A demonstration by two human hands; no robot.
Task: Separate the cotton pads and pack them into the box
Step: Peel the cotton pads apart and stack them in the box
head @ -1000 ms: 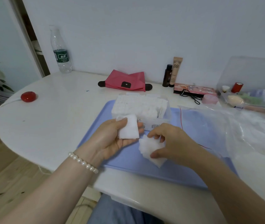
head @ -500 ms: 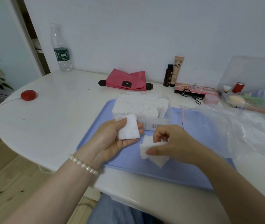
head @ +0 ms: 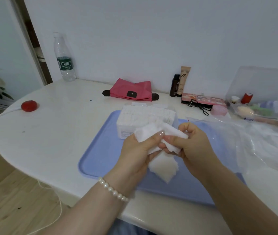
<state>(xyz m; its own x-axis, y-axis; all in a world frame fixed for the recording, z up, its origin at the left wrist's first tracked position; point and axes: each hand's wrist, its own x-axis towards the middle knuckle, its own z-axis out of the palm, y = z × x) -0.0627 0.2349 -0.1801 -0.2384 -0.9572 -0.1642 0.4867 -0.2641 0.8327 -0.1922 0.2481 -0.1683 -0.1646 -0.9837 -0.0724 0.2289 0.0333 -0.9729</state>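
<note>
Both hands meet above the blue tray (head: 100, 160). My left hand (head: 134, 153) grips a small stack of white cotton pads (head: 147, 131) between thumb and fingers. My right hand (head: 192, 145) pinches another white pad (head: 173, 133) against that stack. A loose pile of cotton pads (head: 163, 167) lies on the tray just below the hands. Behind them stands the clear box (head: 145, 116), filled with a row of upright pads.
A clear plastic bag (head: 253, 141) lies over the tray's right side. At the back are a pink pouch (head: 131, 90), a water bottle (head: 64, 58), two cosmetic tubes (head: 179, 83), a palette (head: 202, 99) and a clear organiser (head: 262, 99). A red round object (head: 29, 106) sits far left.
My right hand lifted a pad off the loose pile and brought it up to the left hand's stack. The hands now touch over the tray.
</note>
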